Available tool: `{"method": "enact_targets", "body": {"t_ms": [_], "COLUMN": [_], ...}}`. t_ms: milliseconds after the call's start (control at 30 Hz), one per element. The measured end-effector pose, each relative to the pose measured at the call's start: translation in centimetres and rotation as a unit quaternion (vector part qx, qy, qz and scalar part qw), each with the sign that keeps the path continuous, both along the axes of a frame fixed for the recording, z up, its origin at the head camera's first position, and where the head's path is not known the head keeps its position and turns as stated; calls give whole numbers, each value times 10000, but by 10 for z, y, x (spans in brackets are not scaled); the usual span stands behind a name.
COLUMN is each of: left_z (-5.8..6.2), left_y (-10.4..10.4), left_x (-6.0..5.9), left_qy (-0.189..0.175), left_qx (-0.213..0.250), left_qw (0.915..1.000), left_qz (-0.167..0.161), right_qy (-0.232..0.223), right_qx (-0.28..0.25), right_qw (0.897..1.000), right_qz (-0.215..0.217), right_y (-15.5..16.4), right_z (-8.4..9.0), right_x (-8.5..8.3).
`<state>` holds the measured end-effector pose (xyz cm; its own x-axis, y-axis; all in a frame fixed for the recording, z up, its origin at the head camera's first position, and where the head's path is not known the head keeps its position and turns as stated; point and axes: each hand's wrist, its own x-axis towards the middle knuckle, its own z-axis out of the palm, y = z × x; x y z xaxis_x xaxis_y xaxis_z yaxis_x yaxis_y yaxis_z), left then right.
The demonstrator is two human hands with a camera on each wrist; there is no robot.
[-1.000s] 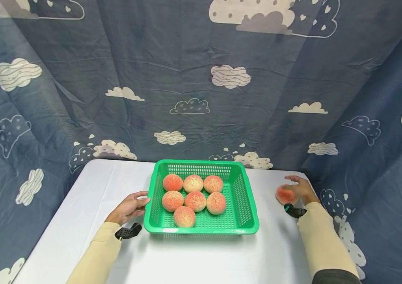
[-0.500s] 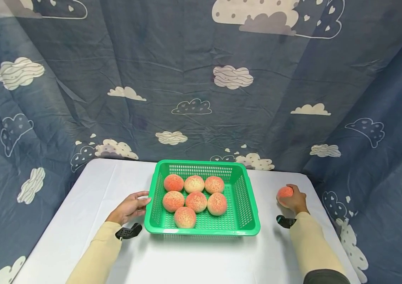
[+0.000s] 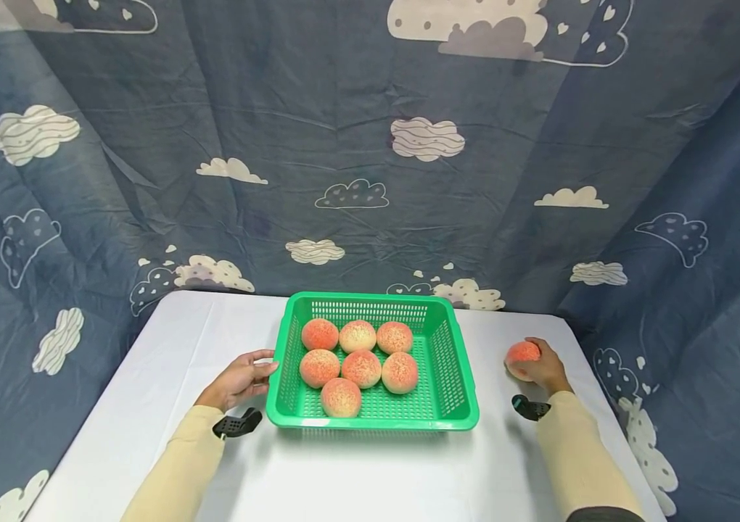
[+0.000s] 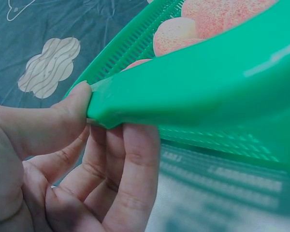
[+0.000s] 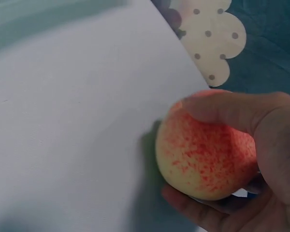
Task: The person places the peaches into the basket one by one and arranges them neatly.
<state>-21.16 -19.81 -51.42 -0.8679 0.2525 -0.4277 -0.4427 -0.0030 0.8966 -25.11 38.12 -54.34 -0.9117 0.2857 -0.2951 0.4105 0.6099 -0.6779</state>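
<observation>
A green plastic basket (image 3: 438, 424) stands mid-table with several peaches (image 3: 361, 370) in its left and middle part. My left hand (image 3: 242, 380) pinches the basket's left rim; in the left wrist view the thumb lies on top of the rim (image 4: 183, 87) and the fingers sit underneath. Out to the right, my right hand (image 3: 545, 368) grips a single peach (image 3: 522, 357). The right wrist view shows that peach (image 5: 203, 154), red-speckled over yellow, between the thumb above and fingers below. Whether it touches the table I cannot tell.
A white cloth covers the table (image 3: 370, 471). Behind and on both sides hangs a dark blue curtain (image 3: 357, 138) with cloud prints. The right side of the basket's floor (image 3: 432, 391) shows bare mesh.
My right hand has come down from above the lone peach and now grips it, and the peach has shifted slightly left. The left hand and the basket stay put.
</observation>
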Motion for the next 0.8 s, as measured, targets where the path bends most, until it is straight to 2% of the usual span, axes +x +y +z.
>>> {"method": "enact_targets", "body": {"t_ms": [300, 567, 800], "left_z": [1, 1, 2], "left_y": [1, 0, 1], "left_x": [1, 1, 1], "left_qy": [-9, 6, 1], "left_qx": [21, 41, 22], "left_qw": [10000, 10000, 10000], "left_qz": [-2, 5, -51], "right_qy": [-192, 87, 117], "right_qx": [-788, -1183, -1225], "right_qw": [9965, 9882, 9810], "right_qz": [184, 967, 1502], "right_y": [-6, -16, -23], "right_z": [20, 38, 52], "right_x": [4, 8, 13]}}
